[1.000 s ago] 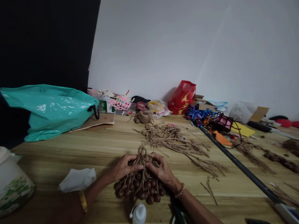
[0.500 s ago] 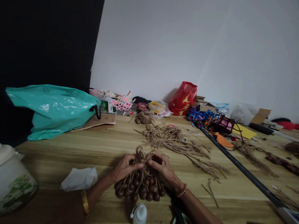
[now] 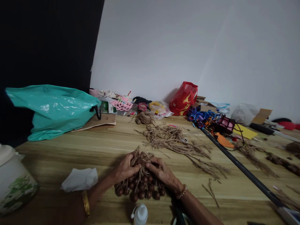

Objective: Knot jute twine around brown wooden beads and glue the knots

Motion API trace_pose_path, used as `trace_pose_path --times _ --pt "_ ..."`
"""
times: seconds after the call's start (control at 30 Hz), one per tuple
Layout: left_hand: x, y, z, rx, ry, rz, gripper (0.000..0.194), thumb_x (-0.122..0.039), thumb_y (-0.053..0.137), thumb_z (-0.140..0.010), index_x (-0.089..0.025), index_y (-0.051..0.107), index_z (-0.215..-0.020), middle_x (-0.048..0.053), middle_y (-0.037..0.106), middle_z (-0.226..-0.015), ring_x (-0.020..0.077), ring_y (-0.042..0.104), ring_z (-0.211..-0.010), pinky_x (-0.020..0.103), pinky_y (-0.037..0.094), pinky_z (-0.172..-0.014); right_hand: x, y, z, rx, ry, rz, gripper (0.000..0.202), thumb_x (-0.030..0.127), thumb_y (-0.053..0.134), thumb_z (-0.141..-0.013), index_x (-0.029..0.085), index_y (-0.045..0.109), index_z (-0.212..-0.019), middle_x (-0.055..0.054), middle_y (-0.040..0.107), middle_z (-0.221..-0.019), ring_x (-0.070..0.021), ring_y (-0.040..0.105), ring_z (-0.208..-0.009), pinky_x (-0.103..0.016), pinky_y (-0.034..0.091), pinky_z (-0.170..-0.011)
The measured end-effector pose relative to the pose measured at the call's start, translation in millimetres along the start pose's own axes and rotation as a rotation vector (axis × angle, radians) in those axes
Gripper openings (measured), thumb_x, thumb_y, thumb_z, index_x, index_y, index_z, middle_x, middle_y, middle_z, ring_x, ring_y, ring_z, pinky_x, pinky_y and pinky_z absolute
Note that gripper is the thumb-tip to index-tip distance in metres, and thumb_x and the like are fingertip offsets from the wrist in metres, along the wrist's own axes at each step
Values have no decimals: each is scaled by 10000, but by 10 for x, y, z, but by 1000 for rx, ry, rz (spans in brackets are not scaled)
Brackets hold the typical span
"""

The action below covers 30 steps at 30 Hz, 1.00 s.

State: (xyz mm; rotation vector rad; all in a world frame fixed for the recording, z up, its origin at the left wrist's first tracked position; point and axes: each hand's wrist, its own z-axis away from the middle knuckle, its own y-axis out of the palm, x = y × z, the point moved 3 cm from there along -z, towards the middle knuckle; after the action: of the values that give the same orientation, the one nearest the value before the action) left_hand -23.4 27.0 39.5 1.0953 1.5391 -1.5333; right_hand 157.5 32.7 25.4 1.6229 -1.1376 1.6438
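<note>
Beaded twine bundle [image 3: 143, 172], gripped by left fingers [image 3: 134, 170] and right fingers [image 3: 152, 168], tip [image 3: 137, 152] pointing away, brown beads [image 3: 142, 187] spread crosswise nearside

I work in dim, greyish light, its source out of view. The pale wall [image 3: 159, 47] is evenly lit, while the black area [image 3: 47, 40] at left swallows all detail. Crisp highlights streak the teal bag [image 3: 58, 106]; the red bag [image 3: 184, 101] throws a soft shadow leftward. Small glints dot the brown beads [image 3: 142, 187] below my grip [image 3: 126, 168], with shadow pooling beneath them on the bench [image 3: 112, 140]. Fine cord strands smear together, and the wide lens stretches the white container [image 3: 14, 184] at the left edge.
</note>
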Motion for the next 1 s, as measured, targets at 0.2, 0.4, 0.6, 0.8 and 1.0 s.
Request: trace_pose_path --times 0.2,0.4,0.6,0.8,1.0 --pt "-91 42 10 70 80 58 375 -459 661 -727 -156 700 -944 44 749 -948 281 653 -959 344 503 -887 99 9 26 47 -72 3 422 509 671 -804 140 655 -1008 -29 653 -862 -175 586 -768 -250 472 -677" --pt "-81 44 0 107 140 133 363 -447 646 -770 -147 726 -959 41 761 -932 287 644 -1002 347 497 -905 167 -17 53 -19 -69 -39 419 559 552 -875 159 673 -903 -31 637 -857 -182 582 -816 -252 470 -715" --pt "-141 26 3 275 205 315 277 -422 684 -776 -171 733 -883 31 749 -894 241 659 -904 322 501 -870 149 -42 54 -132 -54 -93 407 560 567 -861 164 607 -775 -6 541 -761 -145 496 -700 -225 426 -617" --pt "-98 3 12 351 132 466 363 -515 652 -793 -169 715 -883 41 693 -882 227 628 -884 326 475 -855 158 -120 85 -386 -165 3 443 557 509 -888 194 450 -642 29 374 -625 -117 359 -577 -210 326 -495" --pt "-167 0 29 374 131 578 384 -541 683 -755 -183 701 -895 38 662 -938 235 589 -987 328 434 -920 233 -139 131 -481 -289 162 441 503 504 -900 194 460 -588 22 382 -584 -124 360 -554 -236 316 -501"
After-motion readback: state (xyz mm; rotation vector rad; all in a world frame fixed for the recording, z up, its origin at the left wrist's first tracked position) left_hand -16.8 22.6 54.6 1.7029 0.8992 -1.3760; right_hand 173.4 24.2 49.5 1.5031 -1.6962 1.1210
